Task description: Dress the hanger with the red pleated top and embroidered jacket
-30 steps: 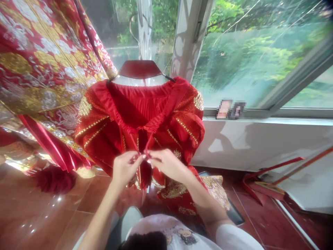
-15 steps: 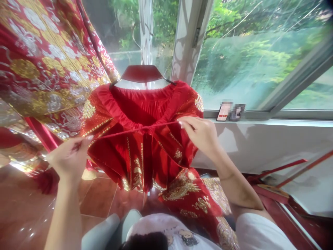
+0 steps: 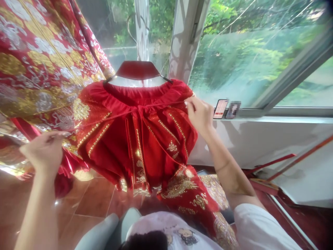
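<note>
A red pleated skirt (image 3: 140,142) with gold embroidery hangs from a dark red hanger (image 3: 137,69) in front of the window. A thin red drawstring (image 3: 109,116) runs taut across its gathered waistband. My left hand (image 3: 43,151) is closed, pinching the string's left end out by the gold brocade cloth. My right hand (image 3: 199,113) is closed on the string's right end at the skirt's upper right edge. The skirt's hem trails onto the floor near my knees.
A large red and gold brocade garment (image 3: 39,59) hangs at the left. A phone (image 3: 220,108) leans on the white window sill (image 3: 273,119). Red strips (image 3: 273,161) lie by the wall at the right. Reddish floor tiles (image 3: 85,201) lie below.
My hands were together at the knot below the waistband, then pulled apart. The string is drawn out tight, the left hand going farther left and down, the right hand up and right.
</note>
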A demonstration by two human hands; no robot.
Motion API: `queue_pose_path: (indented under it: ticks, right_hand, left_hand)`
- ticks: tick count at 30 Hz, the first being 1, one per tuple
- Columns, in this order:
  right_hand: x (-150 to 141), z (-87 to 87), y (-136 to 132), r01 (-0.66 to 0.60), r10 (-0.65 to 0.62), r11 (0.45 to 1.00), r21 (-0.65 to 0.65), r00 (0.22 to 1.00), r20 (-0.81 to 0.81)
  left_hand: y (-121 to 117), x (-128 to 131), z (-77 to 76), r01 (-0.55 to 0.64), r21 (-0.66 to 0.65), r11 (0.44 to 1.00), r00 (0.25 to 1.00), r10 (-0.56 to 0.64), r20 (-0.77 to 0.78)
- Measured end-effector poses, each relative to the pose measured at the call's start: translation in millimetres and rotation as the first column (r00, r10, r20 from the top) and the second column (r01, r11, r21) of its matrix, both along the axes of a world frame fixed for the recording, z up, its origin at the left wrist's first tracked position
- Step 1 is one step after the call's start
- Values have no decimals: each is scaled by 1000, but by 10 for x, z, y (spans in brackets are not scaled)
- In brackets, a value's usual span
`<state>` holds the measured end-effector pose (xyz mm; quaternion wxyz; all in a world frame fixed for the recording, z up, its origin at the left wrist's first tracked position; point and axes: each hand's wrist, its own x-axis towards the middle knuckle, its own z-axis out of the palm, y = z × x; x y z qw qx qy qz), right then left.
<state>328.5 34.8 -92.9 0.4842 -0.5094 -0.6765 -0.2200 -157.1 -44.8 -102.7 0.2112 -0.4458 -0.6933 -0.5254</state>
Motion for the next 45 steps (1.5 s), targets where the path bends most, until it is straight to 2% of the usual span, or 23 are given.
queue_pose_path:
  ticks: [2, 3, 6, 8, 10, 12, 14, 16, 21, 25, 27, 29, 32, 34, 37, 40, 42, 45]
  right_hand:
    - [-89, -73, 12, 18, -19, 1000, 14, 999, 32]
    - [-148, -107, -6, 21, -23, 999, 27, 999, 49]
    - [-368, -186, -99, -7, 2, 997, 73, 997, 77]
    - [-534, -221, -151, -27, 17, 995, 98, 995, 97]
    - [-692, -252, -175, -27, 13, 994, 103, 991, 132]
    - [-825, -290, -176, -36, 21, 996, 82, 983, 182]
    - [-921, -344, -176, -69, 54, 996, 60, 973, 222]
    - [-978, -415, -191, -124, 103, 990, 69, 962, 252]
    - [-1028, -601, -253, -251, 196, 953, 170, 938, 288]
    - [-1046, -653, -232, -324, 285, 925, 199, 937, 202]
    - [-1052, -626, -225, -384, 361, 906, 180, 921, 148]
    - [-1060, -569, -244, -436, 428, 887, 153, 900, 82]
    - [-1078, -463, -311, -482, 493, 865, 137, 869, -53]
    - [-1088, -404, -355, -514, 529, 848, 132, 837, -138]
    - [-1087, -348, -392, -568, 570, 818, 92, 776, -269]
    - [-1075, -321, -404, -625, 585, 781, 19, 719, -375]
    - [-1078, -316, -406, -631, 578, 776, -19, 722, -381]
    - [-1118, -328, -403, -536, 498, 843, -38, 806, -320]
  left_hand:
    - [55, 163, -53, -7, -55, 998, 1000, 7, -2]
    - [48, 287, -83, -11, -37, 999, 999, 10, -45]
    - [-62, 797, -175, -48, 226, 973, 956, 110, -272]
    - [-130, 1199, -246, 9, 353, 936, 913, 136, -384]
    - [-127, 1578, -330, 191, 291, 937, 866, -21, -500]
    - [-48, 1875, -423, 321, 112, 940, 813, -214, -541]
    - [64, 2061, -517, 395, -66, 916, 778, -372, -506]
    - [158, 2146, -602, 449, -152, 880, 756, -465, -461]
    - [258, 2119, -742, 530, -109, 841, 757, -527, -386]
    - [331, 2080, -757, 649, -72, 757, 743, -651, -155]
    - [348, 2100, -724, 708, -40, 705, 706, -708, 12]
    - [343, 2149, -675, 772, 10, 636, 622, -758, 196]
    - [329, 2241, -611, 845, 161, 510, 399, -801, 447]
    - [332, 2296, -588, 847, 257, 465, 275, -797, 537]
    - [340, 2361, -574, 837, 325, 441, 188, -788, 586]
    - [332, 2412, -568, 835, 348, 426, 165, -797, 580]
    - [318, 2429, -560, 830, 342, 441, 183, -794, 580]
    - [283, 2412, -515, 825, 284, 488, 263, -778, 571]
